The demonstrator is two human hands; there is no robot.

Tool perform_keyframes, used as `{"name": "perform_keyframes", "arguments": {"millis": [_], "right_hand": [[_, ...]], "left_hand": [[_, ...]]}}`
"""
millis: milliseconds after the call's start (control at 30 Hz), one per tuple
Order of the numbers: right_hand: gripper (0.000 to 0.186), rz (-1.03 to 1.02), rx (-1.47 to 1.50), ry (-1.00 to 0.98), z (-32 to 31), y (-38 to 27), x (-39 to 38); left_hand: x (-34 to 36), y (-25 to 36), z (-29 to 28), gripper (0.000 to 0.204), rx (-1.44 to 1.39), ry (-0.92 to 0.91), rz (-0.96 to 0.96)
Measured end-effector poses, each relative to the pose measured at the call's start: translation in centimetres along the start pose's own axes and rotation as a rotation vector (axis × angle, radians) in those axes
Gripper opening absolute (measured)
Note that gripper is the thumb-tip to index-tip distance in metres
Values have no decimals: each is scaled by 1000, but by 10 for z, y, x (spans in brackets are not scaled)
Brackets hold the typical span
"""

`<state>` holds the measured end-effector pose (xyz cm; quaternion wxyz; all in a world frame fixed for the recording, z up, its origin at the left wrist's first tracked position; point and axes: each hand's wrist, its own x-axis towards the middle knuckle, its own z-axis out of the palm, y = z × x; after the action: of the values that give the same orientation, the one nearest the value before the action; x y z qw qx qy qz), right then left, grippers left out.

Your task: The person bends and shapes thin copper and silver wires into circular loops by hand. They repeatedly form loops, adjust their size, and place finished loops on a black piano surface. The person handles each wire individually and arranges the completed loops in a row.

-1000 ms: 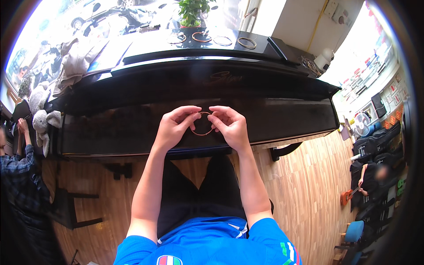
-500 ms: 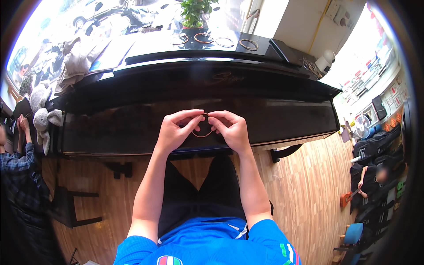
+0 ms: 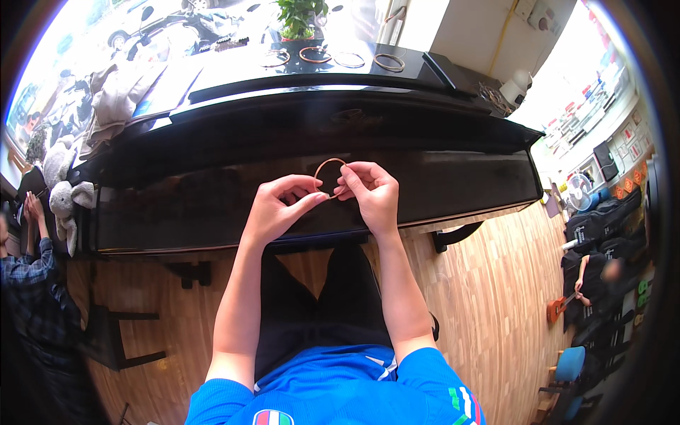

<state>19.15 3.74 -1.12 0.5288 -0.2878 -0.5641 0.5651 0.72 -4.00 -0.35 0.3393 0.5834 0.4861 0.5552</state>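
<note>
In the head view, a thin copper-coloured ring (image 3: 328,160) is held between the 2 hands, above the closed black piano lid (image 3: 453,184). By the left hand (image 3: 280,205), nearly closed, the ring's lower left is gripped between thumb and fingertips. By the right hand (image 3: 377,197), likewise pinched nearly closed, its right side is gripped. Beyond both hands, 4 similar coils (image 3: 389,69) are seen on the piano top (image 3: 248,76), near a potted plant (image 3: 296,20).

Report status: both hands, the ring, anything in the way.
Left hand: on copper-coloured ring, lower side. Right hand: pinching its right side. Ring: seen against black piano, partly covered. Nothing visibly in the way.
</note>
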Motion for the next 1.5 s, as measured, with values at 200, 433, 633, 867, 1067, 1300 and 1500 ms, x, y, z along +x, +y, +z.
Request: {"name": "perform_keyframes", "arguments": {"millis": [200,433,633,867,1067,1300,1500], "right_hand": [[24,13,3,-35,-1,-6,-2],[27,-27,33,-153,-9,2,-2],[20,19,-52,-127,-2,-4,-7],[17,34,-146,-139,1,-6,-7],[17,20,-208,-188,3,-5,-10],[17,23,-234,-206,3,-5,-11],[17,26,-244,-164,2,-6,-11]], "left_hand": [[3,-2,2,23,-85,123,-74],[5,0,3,31,-133,195,-76],[4,-7,3,32,-81,162,-67],[8,-4,6,29,3,210,93],[5,-8,1,14,0,205,51],[4,-14,5,16,-24,245,56],[2,-5,4,15,-94,232,8]]}}
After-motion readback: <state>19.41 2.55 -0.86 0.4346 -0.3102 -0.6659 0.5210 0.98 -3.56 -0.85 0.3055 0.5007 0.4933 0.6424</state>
